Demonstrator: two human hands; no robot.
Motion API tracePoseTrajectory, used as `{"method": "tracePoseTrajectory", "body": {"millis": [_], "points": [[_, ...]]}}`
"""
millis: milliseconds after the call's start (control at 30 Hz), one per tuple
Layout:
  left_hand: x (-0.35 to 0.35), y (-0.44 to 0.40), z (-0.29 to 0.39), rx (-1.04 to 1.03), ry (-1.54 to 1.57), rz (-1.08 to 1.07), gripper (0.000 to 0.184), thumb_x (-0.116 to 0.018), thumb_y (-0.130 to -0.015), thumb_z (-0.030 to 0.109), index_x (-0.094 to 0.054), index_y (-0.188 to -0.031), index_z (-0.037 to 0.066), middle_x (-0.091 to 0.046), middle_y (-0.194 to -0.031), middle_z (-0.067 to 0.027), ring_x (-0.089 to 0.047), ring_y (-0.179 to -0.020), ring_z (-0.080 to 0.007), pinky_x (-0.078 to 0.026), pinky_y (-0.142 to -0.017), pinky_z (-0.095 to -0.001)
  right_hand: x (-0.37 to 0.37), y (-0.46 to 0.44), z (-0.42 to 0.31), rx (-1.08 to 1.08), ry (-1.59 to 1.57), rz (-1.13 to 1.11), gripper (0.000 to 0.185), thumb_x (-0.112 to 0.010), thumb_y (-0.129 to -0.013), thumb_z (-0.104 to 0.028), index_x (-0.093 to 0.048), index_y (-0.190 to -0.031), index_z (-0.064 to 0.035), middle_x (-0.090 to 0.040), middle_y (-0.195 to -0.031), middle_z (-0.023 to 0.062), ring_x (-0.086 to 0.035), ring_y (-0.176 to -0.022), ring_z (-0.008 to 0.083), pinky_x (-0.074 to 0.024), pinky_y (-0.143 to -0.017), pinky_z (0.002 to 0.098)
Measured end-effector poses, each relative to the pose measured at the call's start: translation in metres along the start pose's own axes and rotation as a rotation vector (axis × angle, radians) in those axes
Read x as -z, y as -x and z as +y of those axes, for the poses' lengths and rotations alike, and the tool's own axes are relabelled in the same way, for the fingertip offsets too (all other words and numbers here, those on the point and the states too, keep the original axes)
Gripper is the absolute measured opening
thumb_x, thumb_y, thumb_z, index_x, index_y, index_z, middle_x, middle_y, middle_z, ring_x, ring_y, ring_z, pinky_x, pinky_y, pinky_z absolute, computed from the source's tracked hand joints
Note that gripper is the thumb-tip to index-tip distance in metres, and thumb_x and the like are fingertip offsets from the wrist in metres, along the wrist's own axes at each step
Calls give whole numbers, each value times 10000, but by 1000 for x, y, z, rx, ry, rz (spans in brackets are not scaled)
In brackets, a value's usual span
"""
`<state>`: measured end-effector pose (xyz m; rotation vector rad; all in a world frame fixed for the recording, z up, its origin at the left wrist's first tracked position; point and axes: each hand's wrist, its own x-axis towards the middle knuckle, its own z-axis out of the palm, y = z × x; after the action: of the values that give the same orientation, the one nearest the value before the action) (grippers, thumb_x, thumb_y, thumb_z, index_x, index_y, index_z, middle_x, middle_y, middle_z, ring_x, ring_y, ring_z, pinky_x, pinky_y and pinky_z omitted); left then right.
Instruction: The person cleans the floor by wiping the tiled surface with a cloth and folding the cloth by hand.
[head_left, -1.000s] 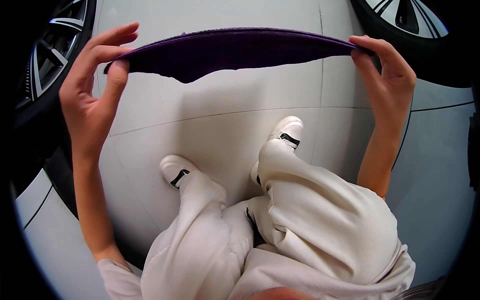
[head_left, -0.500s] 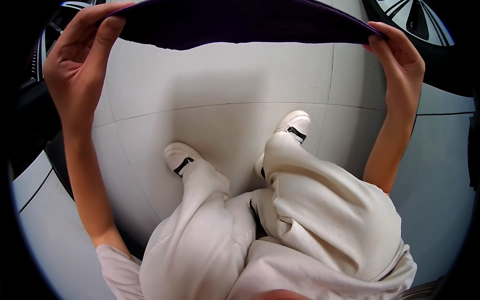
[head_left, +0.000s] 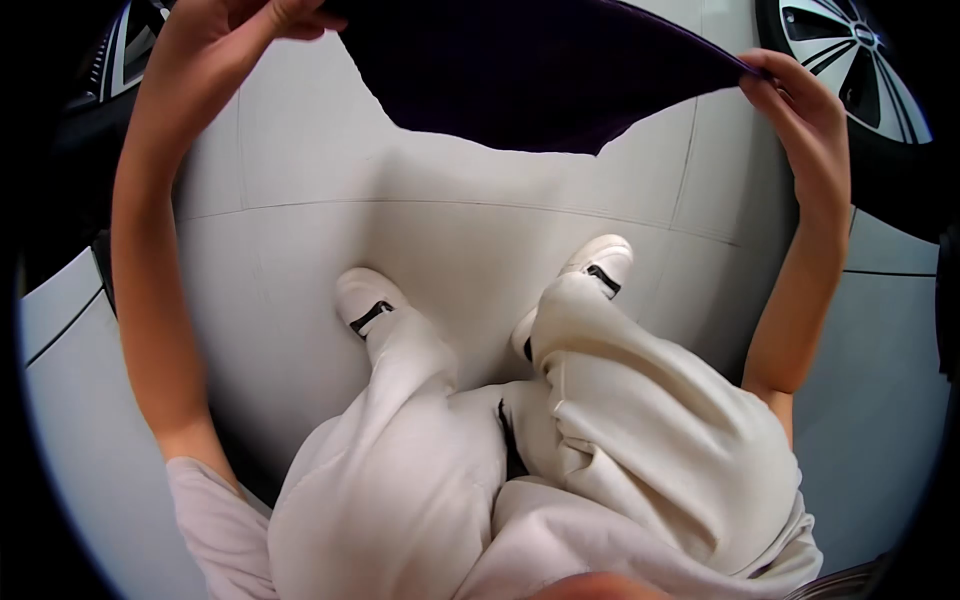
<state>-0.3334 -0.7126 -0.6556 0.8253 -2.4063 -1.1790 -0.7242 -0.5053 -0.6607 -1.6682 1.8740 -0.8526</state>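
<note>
A dark purple cloth (head_left: pixel 510 80) spans the top of the view between my two hands, its lower edge hanging loose above the floor. My left hand (head_left: pixel 240 25) pinches the cloth's left end near the upper edge of the picture, where part of the hand is cut off. At the cloth's right corner, my right hand (head_left: pixel 800 95) grips the edge between thumb and fingers. The cloth's upper part lies outside the picture.
Parked cars flank me: a wheel (head_left: pixel 850 60) and pale body panel (head_left: pixel 880 320) on the right, another panel (head_left: pixel 70 310) on the left. Below are the tiled floor (head_left: pixel 300 180) and my white shoes (head_left: pixel 370 300).
My left hand has moved right and up, closer to the right hand. The cloth has slackened and its middle now sags lower. My right hand has barely shifted.
</note>
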Motion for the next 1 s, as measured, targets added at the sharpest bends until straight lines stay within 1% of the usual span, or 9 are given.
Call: {"method": "tracePoseTrajectory", "body": {"millis": [167,267,333,367,433,500,633,833,1000], "points": [[0,-3,2,-142,-228,204,44,-631,-1011,36,-643,-983,3,-725,-908,-98,-720,-857,-146,-610,-840,-292,15,-29,9,-92,20,76,262,-738,-961,-137,-755,-1210,-57,-763,-1054,57,-718,-880,108,-542,-789,201],[-6,6,-16,-270,-243,242,37,-638,-1003,49,-647,-1023,19,-720,-967,-109,-718,-868,-164,-610,-822,-306,-1,-27,7,-24,-71,108,247,-697,-978,-92,-741,-1212,-29,-758,-1091,115,-751,-976,190,-598,-890,279],[8,27,-32,-184,-277,115,199,-648,-1021,163,-716,-1173,54,-752,-1127,-99,-719,-1076,-180,-585,-964,-317,-18,-21,11,43,-206,83,229,-661,-985,-35,-723,-1197,23,-744,-1115,162,-745,-1042,255,-612,-973,374],[-1,30,-38,-232,-317,58,149,-667,-999,107,-718,-1122,40,-746,-1190,-99,-709,-1100,-195,-563,-980,-301,-33,-17,21,97,-204,50,218,-648,-978,8,-721,-1182,35,-737,-1135,161,-735,-1061,245,-609,-970,354],[-43,47,-40,-71,-84,88,124,-726,-892,-15,-692,-1011,-15,-757,-1108,-101,-736,-1015,-220,-559,-934,-330,-70,0,34,-18,-236,81,185,-664,-943,66,-749,-1102,23,-762,-1044,78,-705,-929,120,-578,-880,248],[-95,74,-65,15,-84,92,194,-717,-863,-41,-682,-1050,-7,-739,-1052,-117,-713,-989,-281,-561,-912,-359,-107,22,58,-190,-159,55,197,-680,-914,67,-758,-1078,-10,-768,-1032,43,-704,-926,94,-569,-820,229],[-180,126,-106,155,-85,10,165,-726,-858,-32,-678,-1015,-9,-732,-1106,-106,-681,-1067,-300,-547,-940,-384,-161,67,90,-433,-166,-24,158,-671,-900,60,-756,-1024,11,-775,-1043,96,-744,-962,163,-608,-871,287],[-223,169,-88,150,-155,-94,169,-765,-824,26,-662,-958,25,-627,-933,-89,-612,-932,-287,-539,-819,-401,-173,105,98,-391,-109,-80,215,-626,-868,109,-754,-1013,13,-746,-1067,119,-741,-996,228,-619,-935,331],[-260,191,-83,-2,-171,-191,143,-712,-836,48,-595,-919,49,-535,-858,-92,-564,-851,-287,-497,-740,-408,-176,124,108,-413,-25,-72,215,-583,-870,71,-752,-990,15,-748,-1045,123,-730,-944,204,-598,-842,313]]}}
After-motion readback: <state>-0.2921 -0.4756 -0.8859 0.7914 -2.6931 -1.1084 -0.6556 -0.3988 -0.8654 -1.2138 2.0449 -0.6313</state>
